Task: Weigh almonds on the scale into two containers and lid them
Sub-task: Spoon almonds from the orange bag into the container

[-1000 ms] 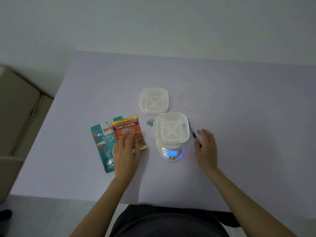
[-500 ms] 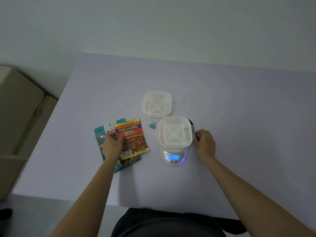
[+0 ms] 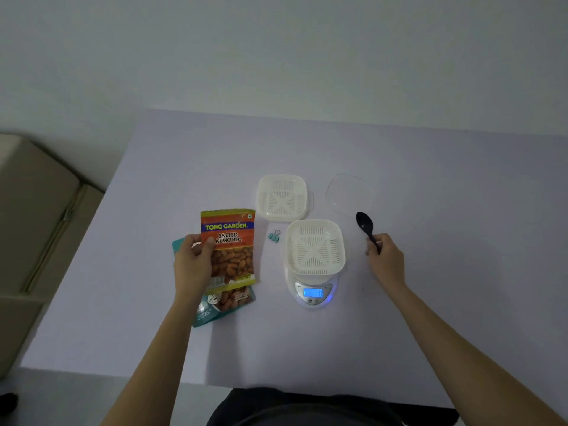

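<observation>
Fingers (image 3: pixel 205 243) of my left hand (image 3: pixel 192 265) pinch the almond packet (image 3: pixel 230 250) over a teal pouch (image 3: pixel 222 307). My right hand (image 3: pixel 385 258) grips the black spoon (image 3: pixel 365 226) by its handle. Between them, mid-surface (image 3: pixel 138 302) toward the front edge, a white container (image 3: pixel 313 245) sits on the scale (image 3: pixel 312 295).

Both your bare forearms reach in over the near edge of the tabletop (image 3: pixel 190 179). Your left hand (image 3: pixel 193 262) is lifted toward the left side, thumb in front and fingers behind, and grips the almond packet (image 3: pixel 229 244) upright by its left edge. Your right hand (image 3: pixel 385 256) is on the right side, fingers curled round the handle of the black spoon (image 3: pixel 364 224), whose bowl points to the far edge.
</observation>
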